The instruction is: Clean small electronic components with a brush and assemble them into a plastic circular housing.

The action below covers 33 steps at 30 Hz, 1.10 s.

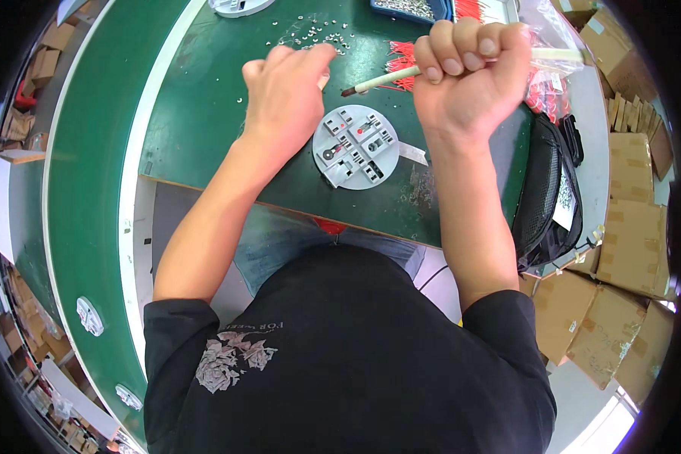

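Observation:
My left hand [286, 98] reaches over the green table beside a scatter of small metal pieces [314, 32]. Its fingers are drawn together, and whatever they pinch is too small or hidden to name. My right hand [469, 87] is wrapped round a long pale rod with a dark tip [390, 78], which slants down to the left. Between my forearms lies a round grey plastic base [388, 157] with slots, dark metal parts and small red spots. The rod's tip hovers above and apart from this base. Red wires [399, 54] lie behind the rod.
A blue tray [412, 13] of small metal parts stands at the back. To the right are a black mesh bag [541, 197] and clear plastic bags. A green belt [91, 189] on the left carries grey round bases [89, 316]. Cardboard boxes [634, 234] fill the right side.

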Available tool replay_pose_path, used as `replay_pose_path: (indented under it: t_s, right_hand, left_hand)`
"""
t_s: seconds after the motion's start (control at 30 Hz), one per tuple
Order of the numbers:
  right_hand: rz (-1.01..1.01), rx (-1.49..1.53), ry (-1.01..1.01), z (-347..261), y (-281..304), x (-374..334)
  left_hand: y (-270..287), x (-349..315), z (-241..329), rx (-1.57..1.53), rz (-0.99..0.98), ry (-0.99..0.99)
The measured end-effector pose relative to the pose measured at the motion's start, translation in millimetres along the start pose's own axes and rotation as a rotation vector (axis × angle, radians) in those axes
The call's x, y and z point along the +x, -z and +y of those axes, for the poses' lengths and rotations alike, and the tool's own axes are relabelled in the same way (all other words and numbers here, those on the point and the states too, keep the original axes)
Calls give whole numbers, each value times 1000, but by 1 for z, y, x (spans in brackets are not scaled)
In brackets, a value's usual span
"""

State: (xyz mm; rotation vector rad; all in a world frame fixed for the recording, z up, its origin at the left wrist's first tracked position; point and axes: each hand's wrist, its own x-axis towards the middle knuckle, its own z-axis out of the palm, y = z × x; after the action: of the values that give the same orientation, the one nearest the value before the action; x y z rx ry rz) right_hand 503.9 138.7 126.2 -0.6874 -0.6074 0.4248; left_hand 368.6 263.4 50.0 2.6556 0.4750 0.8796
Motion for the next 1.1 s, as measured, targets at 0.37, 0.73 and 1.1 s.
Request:
replay_pose_path:
  t_s: [0.37, 0.73, 1.1]
  right_hand:
    - [-217, 169, 65, -39, -28, -24]
    - [-350, 115, 87, -26, -38, -35]
    - [2, 205, -44, -11, -53, -32]
  left_hand:
    - [38, -38, 25, -1947, 33, 787]
    - [42, -54, 14, -2072, -31, 802]
    - [33, -54, 23, -426, 49, -40]
